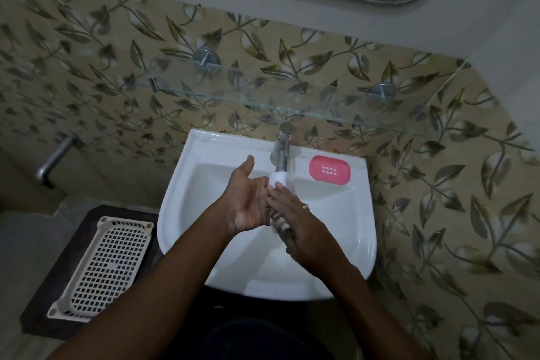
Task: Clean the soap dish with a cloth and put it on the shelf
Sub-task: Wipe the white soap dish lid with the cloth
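We see the pink soap dish lying flat on the back rim of the white sink, just right of the tap and at about two o'clock from our hands, near them but touched by neither. Above it, the glass shelf runs across the leaf-patterned tiles at twelve o'clock.

Over the basin, our left hand is held open, palm turned toward the right, thumb pointing up to twelve o'clock. Our right hand presses against it, its fingers curled around a white bar of soap whose end pokes out directly under the tap. Something dark and striped, perhaps a cloth, is squeezed between the two palms; we cannot tell for certain what it is.

At eight o'clock, a cream plastic basket rests on a dark stool beside the sink.
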